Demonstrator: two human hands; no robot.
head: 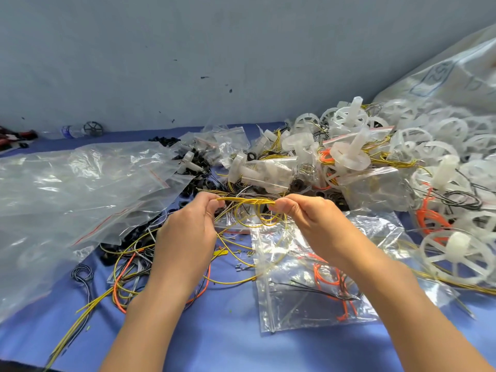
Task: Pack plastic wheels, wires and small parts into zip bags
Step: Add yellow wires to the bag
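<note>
Above the blue table, my left hand (188, 226) and my right hand (308, 218) each pinch one end of a bundle of yellow wires (247, 202), stretched between them with loops hanging below. A clear zip bag (303, 299) with orange and black wires inside lies flat under my right wrist. Loose yellow, orange and black wires (120, 275) sprawl on the cloth to the left. White plastic wheels (456, 253) pile up at the right.
A large clear plastic bag (67, 200) covers the left of the table. Small filled zip bags and black rings (268, 167) heap in the middle at the back. A big sack of wheels (442, 103) leans at the far right. The blue wall stands behind.
</note>
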